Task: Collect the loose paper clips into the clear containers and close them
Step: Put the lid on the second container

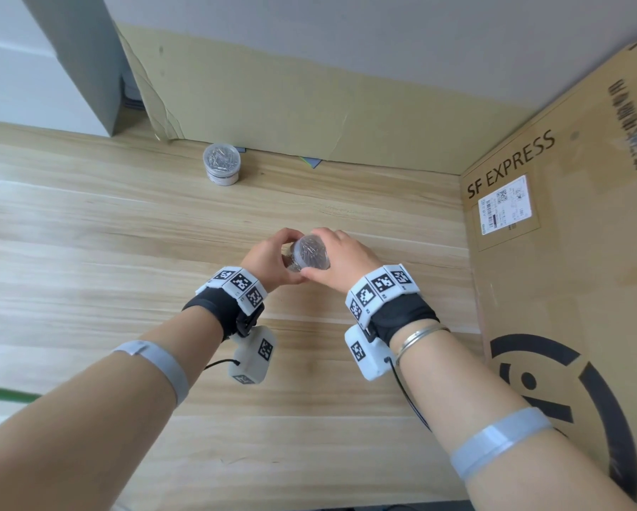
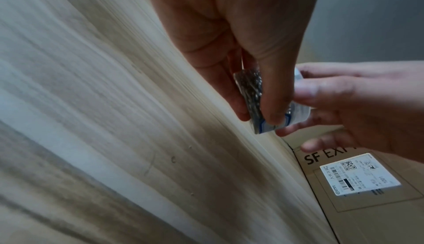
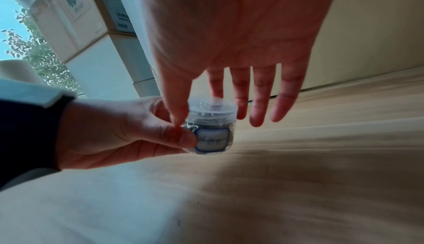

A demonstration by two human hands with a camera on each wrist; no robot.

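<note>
A small clear jar [image 3: 212,139] full of metal paper clips, with a blue-edged label, is held above the wooden table [image 1: 125,234]. My left hand [image 1: 291,257] grips the jar's body from the left. My right hand [image 1: 315,256] pinches its clear lid [image 3: 213,108] between thumb and index finger, and the other fingers [image 3: 259,103] stretch out straight behind it. The lid sits on top of the jar. A second clear jar [image 1: 222,164] of clips stands with its lid on at the back of the table. No loose clips show on the table.
A large cardboard box [image 1: 567,252] printed SF EXPRESS walls off the right side. A flat cardboard sheet [image 1: 272,105] leans against the wall behind the table. A grey panel [image 1: 77,60] stands at the back left.
</note>
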